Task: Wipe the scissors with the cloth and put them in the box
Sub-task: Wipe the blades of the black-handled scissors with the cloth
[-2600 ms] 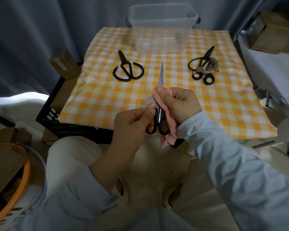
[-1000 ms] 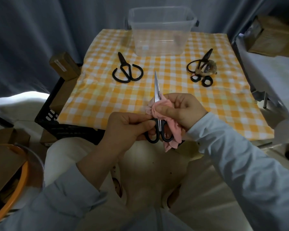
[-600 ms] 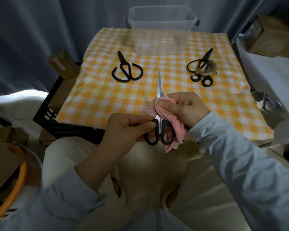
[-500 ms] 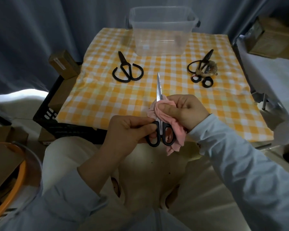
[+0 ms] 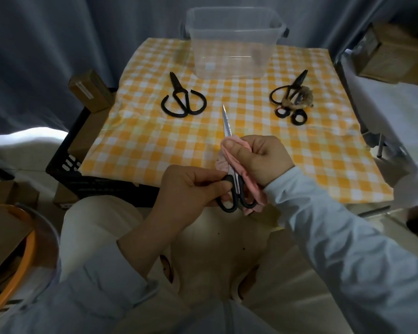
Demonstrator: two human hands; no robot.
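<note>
Since the earliest frame, the scissors (image 5: 227, 125) have dropped a little lower and nearer to us, and their tip now leans slightly left. The right hand (image 5: 263, 160) has come down with them.

We see the scissors held in the air above the near edge of the surface (image 5: 155, 145), which is covered in orange and white check. The blades are together and point away from us. The left hand (image 5: 191, 189) pinches the left handle loop between thumb and curled fingers (image 5: 215, 186). The right hand grips the pink cloth (image 5: 251, 192), its fingers curled and its thumb pressing the cloth round the base of the blade. The cloth hangs down past the right handle loop, and the bare upper blade stands clear above it.

The clear box (image 5: 232, 56) stands at the far edge of the surface, well apart from the hands. A large black pair (image 5: 175, 84) lies flat at the left, near the box. At the right another black pair (image 5: 299, 80) lies with a tan fuzzy clump (image 5: 302, 97) over its handles, and two small black rings show just in front of it. A black crate (image 5: 65, 165) sits under the left side of the surface.
</note>
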